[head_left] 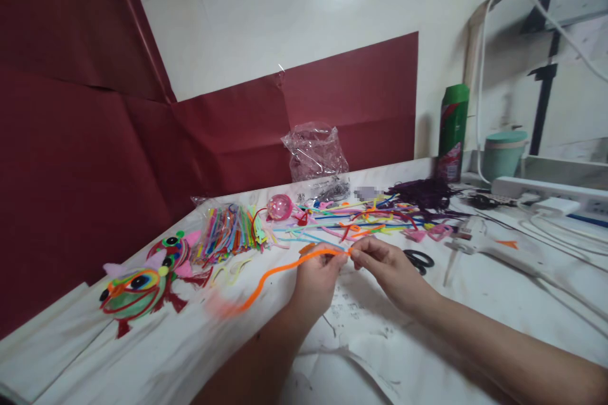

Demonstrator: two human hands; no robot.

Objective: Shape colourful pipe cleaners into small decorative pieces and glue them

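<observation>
An orange pipe cleaner (280,267) stretches across the middle of the head view, its free left end blurred by motion. My left hand (319,275) is closed, pinching it near its right end. Close against it, the thumb and fingertips of my right hand (380,266) pinch the tip of the same pipe cleaner. Just beyond the hands lies a spread of loose coloured pipe cleaners (375,224). Black scissors handles (418,261) show right behind my right hand. Farther left is a bundle of many-coloured pipe cleaners (232,234) in clear plastic.
Two decorated animal-face crafts (130,297) sit at left. A pink ball (279,207) and a clear plastic bag (316,152) are at the back. On the right are a glue gun (498,253), purple strands (422,195), a green can (453,133), and a power strip (560,196) with cables.
</observation>
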